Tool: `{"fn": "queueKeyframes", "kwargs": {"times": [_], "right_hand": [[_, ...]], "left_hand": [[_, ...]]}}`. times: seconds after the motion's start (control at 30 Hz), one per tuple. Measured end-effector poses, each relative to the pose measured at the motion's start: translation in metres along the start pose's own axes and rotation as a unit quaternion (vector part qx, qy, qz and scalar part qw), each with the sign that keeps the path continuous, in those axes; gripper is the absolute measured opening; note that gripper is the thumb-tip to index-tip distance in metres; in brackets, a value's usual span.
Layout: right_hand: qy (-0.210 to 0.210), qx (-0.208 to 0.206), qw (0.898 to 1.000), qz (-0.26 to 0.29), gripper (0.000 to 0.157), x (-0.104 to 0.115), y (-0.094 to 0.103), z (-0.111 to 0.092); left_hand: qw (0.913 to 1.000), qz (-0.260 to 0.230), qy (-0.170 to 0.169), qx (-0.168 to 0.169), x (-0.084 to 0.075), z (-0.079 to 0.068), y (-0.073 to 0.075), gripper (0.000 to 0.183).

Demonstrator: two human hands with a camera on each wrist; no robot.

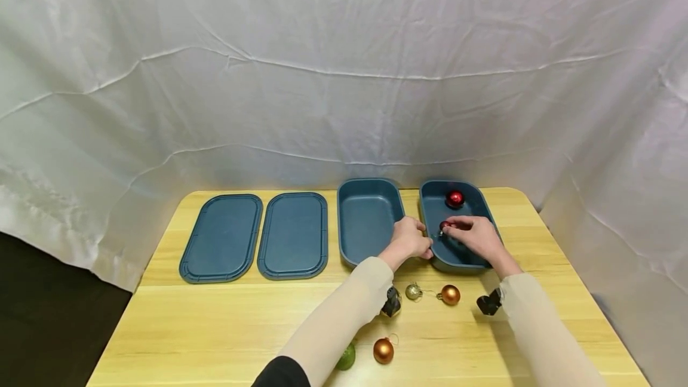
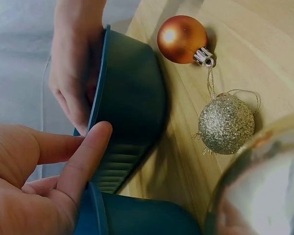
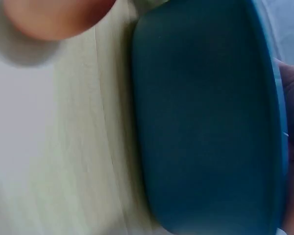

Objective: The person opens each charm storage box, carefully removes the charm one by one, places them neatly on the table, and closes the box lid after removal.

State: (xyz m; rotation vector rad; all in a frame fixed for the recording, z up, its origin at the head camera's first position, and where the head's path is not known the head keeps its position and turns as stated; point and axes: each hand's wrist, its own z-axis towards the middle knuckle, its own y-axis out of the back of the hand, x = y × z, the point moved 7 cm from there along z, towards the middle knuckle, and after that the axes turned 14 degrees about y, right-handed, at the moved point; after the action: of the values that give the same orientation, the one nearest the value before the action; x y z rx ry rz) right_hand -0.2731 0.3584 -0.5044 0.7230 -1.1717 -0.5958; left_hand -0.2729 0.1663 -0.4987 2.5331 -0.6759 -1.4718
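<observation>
My left hand pinches the near left rim of the right-hand blue bin between thumb and finger, as the left wrist view shows closely. Inside that bin, the fingertips of my right hand hold a small dark red Christmas bauble low over the floor; the fingers partly cover it. Farther back in the same bin lies a shiny red bauble. In the right wrist view the bin's wall hides most of the right hand.
A second blue bin stands just left. Two flat blue lids lie farther left. Nearer me are a glittery gold bauble, orange baubles, a green one and a shiny one beneath my left forearm.
</observation>
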Motion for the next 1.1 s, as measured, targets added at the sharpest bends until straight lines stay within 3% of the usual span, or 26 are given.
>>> {"fn": "queueKeyframes", "kwargs": {"times": [0.2, 0.5, 1.1], "right_hand": [[0.016, -0.025, 0.999, 0.014, 0.037, 0.013, 0.010, -0.016], [0.018, -0.022, 0.999, 0.022, 0.038, 0.028, 0.013, -0.042], [0.070, -0.024, 0.995, 0.063, 0.029, 0.064, 0.010, -0.075]], "left_hand": [[0.9999, -0.010, 0.001, 0.002, 0.001, 0.001, -0.001, 0.039], [0.9999, -0.005, -0.009, -0.001, -0.001, -0.004, 0.001, 0.036], [0.9999, -0.014, -0.009, 0.004, 0.001, -0.008, 0.001, 0.041]]}}
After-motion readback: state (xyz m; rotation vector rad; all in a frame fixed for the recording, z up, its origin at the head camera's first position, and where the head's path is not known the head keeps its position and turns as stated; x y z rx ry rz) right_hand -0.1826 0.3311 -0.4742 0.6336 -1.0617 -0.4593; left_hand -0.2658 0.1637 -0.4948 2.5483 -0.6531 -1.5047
